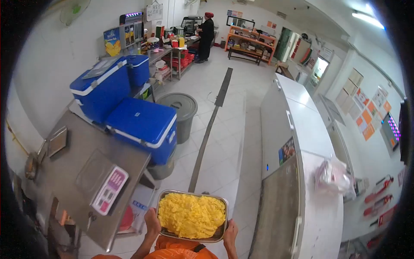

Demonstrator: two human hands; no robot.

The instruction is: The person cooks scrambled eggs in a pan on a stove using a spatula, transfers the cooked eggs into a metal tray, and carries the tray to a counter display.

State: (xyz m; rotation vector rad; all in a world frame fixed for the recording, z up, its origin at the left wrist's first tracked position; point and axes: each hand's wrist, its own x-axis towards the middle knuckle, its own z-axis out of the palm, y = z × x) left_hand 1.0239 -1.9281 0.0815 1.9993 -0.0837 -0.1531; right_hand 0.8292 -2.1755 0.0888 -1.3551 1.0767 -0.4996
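Observation:
A rectangular metal tray (162,195) heaped with yellow scrambled eggs (192,215) is held level at the bottom of the head view, in front of my orange clothing. My left hand (152,222) grips its left side, fingers closed at the rim. On the opposite side my right hand (230,232) is closed around the tray's right edge. The fingers under the tray are partly hidden. To the left of the tray, a kitchen scale (109,190) and scissors (91,219) lie on a steel table (73,172).
Blue cooler boxes (142,118) stand beyond the scale. A grey lidded bin (177,103) is beside them on the floor. White chest freezers (302,125) line the right, with a plastic bag (334,176) on top. A person in dark clothing (206,39) stands at the far counter.

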